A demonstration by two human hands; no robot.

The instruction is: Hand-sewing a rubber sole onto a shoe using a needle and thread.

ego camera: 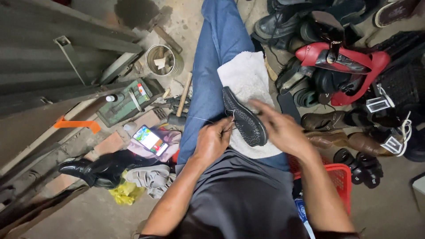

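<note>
Cluttered concrete floor point(389, 194) surrounds a seated person stitching a black woven slip-on shoe point(245, 117) resting on a white towel point(248, 77) over the blue-jeaned thigh. The left hand point(213, 140) pinches a thin thread point(201, 119) shut; the right hand point(278, 126), fingers half-curled, steadies the shoe. Keeping the thread taut seems wise. A heap of shoes point(336, 71) crowds the right; a hammer point(181, 106) lies left.

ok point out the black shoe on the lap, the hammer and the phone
black shoe point(245, 117), head view, on its woven upper
hammer point(183, 98), head view, on the wooden handle
phone point(150, 140), head view, on the lit screen
</note>
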